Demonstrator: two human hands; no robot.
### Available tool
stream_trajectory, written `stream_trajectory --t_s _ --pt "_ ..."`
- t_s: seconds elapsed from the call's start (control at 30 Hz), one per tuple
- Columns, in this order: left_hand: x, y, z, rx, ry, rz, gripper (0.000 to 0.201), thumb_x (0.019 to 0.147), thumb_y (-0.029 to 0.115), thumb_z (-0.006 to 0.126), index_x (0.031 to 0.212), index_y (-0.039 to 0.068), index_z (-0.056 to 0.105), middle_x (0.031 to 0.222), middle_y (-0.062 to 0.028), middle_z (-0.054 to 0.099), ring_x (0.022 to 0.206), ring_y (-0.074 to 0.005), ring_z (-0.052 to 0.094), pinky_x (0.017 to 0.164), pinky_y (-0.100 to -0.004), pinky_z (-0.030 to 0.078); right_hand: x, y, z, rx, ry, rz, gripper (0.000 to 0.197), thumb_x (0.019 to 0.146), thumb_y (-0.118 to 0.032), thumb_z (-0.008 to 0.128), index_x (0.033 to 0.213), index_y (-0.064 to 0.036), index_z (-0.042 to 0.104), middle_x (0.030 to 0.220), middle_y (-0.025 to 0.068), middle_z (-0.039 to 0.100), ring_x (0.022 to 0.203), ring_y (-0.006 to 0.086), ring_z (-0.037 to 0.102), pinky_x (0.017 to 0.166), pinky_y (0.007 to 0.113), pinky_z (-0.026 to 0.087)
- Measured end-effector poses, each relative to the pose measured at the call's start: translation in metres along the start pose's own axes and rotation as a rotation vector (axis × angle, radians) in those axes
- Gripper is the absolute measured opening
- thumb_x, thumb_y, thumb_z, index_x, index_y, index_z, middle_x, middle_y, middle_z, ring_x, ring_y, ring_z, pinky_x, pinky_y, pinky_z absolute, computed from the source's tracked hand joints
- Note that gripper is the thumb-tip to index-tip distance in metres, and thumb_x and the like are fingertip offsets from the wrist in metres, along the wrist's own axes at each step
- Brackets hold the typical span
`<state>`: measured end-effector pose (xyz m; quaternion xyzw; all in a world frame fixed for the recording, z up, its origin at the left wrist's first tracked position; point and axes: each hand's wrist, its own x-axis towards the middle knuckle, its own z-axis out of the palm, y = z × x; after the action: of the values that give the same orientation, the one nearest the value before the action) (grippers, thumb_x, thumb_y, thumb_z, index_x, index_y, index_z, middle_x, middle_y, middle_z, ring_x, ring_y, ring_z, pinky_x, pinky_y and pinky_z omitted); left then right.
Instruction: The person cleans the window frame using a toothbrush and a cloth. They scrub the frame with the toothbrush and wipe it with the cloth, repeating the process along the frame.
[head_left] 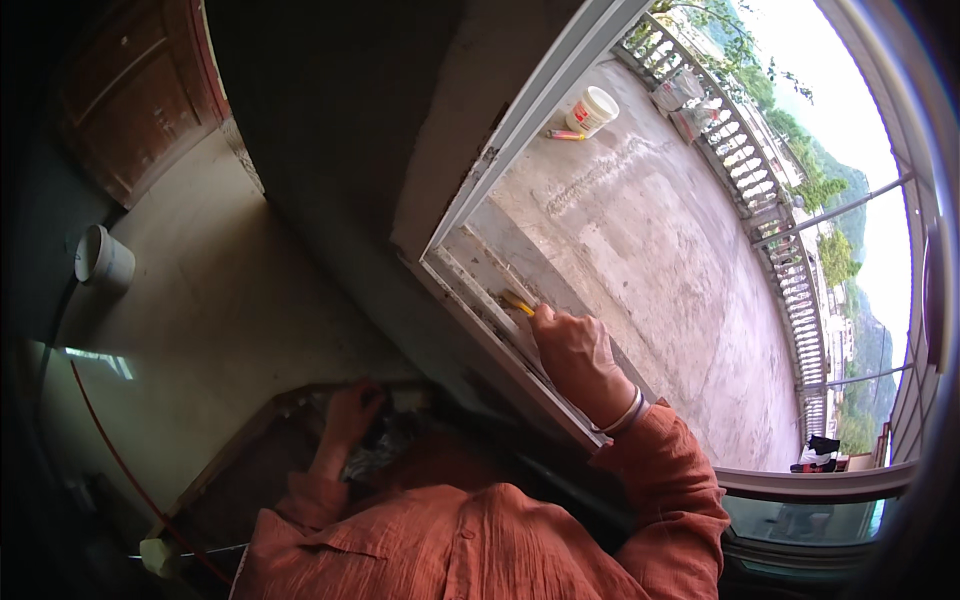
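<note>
My right hand (578,360) is closed around a small yellow-handled tool (519,303), possibly a brush. Its tip rests at the dusty sill (482,262) outside the window frame (470,300). A bracelet circles that wrist. Low on the left, in shadow, my left hand (350,412) has its fingers bent together beside a crumpled clear plastic bag (372,455). Whatever those fingers hold, if anything, is too dark to make out.
Outside, a white bucket (592,110) stands on the concrete floor (660,220) near a yellow-and-red tube (566,135). A balustrade (750,180) edges the terrace. Indoors are a pale bucket (104,260), a wooden door (140,90) and a red cable (105,440).
</note>
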<state>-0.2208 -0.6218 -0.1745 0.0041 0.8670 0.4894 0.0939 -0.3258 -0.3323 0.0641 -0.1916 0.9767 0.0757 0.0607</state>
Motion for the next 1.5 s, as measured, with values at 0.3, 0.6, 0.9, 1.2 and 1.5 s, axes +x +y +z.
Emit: stream_trajectory --t_s 0.3,0.6,0.9,1.2,1.5 --pt "0.006 0.019 -0.003 -0.004 -0.024 -0.044 0.024 0.085 0.028 0.067 0.095 0.007 0.067 0.089 -0.0186 0.068 0.085 -0.0409 0.065 0.075 -0.0471 0.051 0.029 0.032 -0.001 0.515 -0.28 -0.218 0.034 0.097 -0.024 0.05 0.075 -0.0015 0.062 0.058 0.0092 0.059 0.046 0.0226 0.056 0.052 0.033 0.049" --pt "-0.012 0.019 -0.001 0.096 0.06 -0.072 0.024 0.085 0.027 0.066 0.098 0.008 0.07 0.092 -0.0179 0.069 0.087 -0.0394 0.066 0.077 -0.0466 0.052 0.053 0.051 -0.007 1.244 -0.818 0.204 0.044 0.103 -0.04 0.046 0.082 -0.005 0.064 0.058 -0.0036 0.051 0.042 0.0036 0.04 0.038 0.019 0.033" --pt "-0.067 0.041 0.032 0.106 0.357 -0.208 0.025 0.086 0.028 0.065 0.098 0.006 0.069 0.091 -0.0203 0.068 0.09 -0.0403 0.065 0.08 -0.0473 0.051 0.063 0.057 -0.01 1.484 -0.696 -0.002 0.041 0.103 -0.038 0.045 0.081 -0.0068 0.059 0.056 -0.0032 0.048 0.042 0.0041 0.039 0.039 0.02 0.031" --pt "-0.143 0.075 0.072 0.086 0.53 -0.338 0.02 0.084 0.027 0.067 0.093 0.01 0.068 0.084 -0.0156 0.068 0.081 -0.0362 0.067 0.068 -0.0468 0.052 0.067 -0.088 -0.003 0.066 0.34 -0.976 0.007 0.094 -0.008 0.055 0.096 -0.0072 0.062 0.074 0.0124 0.065 0.068 0.0274 0.067 0.057 0.039 0.05" --pt "-0.259 0.05 0.135 -0.268 0.924 -0.49 0.015 0.084 0.02 0.067 0.093 0.008 0.062 0.082 -0.0128 0.067 0.081 -0.0349 0.065 0.068 -0.047 0.05 -0.038 -0.341 0.082 0.508 -0.531 -1.522 0.015 0.092 -0.007 0.058 0.106 -0.0051 0.064 0.07 0.0125 0.063 0.059 0.0237 0.065 0.058 0.032 0.05"
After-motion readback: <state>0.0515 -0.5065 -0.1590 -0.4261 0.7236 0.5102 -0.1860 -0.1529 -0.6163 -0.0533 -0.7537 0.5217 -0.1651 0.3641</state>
